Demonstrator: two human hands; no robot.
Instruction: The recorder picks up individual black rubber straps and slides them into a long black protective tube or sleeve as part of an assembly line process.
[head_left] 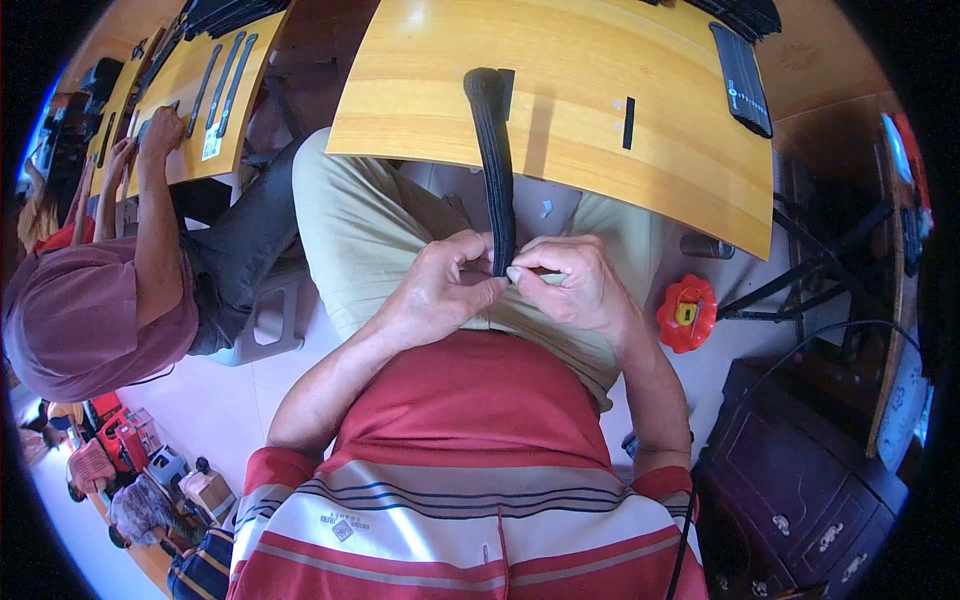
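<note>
A long, black, ribbed strap-like piece (492, 160) runs from the wooden table toward my lap. Its rounded, wider far end rests on the table, and its narrow near end hangs past the table's front edge. My left hand (445, 285) grips that near end from the left, thumb and fingers closed on it. From the right, my right hand (568, 280) pinches the same end, its fingertips almost meeting my left thumb. Whether anything small sits between the right fingertips is hidden. Beside the rounded end lies a flat dark strip (507, 92).
The wooden table (420, 90) also bears a short black strip (628, 122) and a flat black item (742, 85). A red scalloped dish (671, 322) with a yellow thing in it stands below, right. At left, a co-worker's hand (163, 128) works at another table (255, 65).
</note>
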